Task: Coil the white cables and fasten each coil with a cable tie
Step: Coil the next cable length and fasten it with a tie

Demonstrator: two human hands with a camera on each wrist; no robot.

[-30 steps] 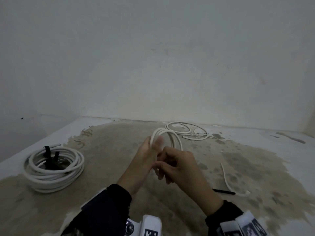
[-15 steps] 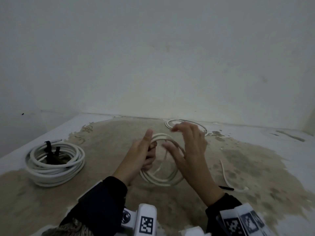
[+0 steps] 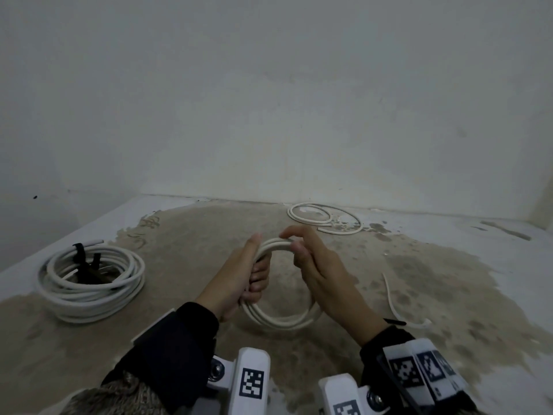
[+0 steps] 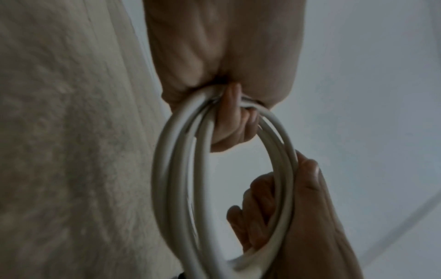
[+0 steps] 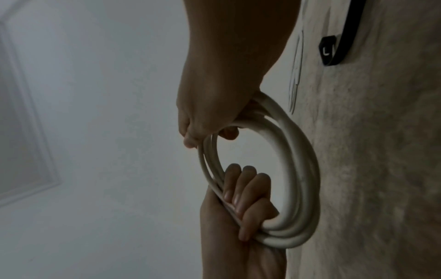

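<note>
While the left hand (image 3: 239, 274) wraps its fingers round the small coil of round white plastic cable (image 3: 281, 319) above the stained floor (image 3: 449, 280), the right hand (image 3: 317, 265) pinches its top; best keep loops even before tying

left hand (image 3: 239, 272) curled, right hand (image 3: 317, 265) pinching
</note>
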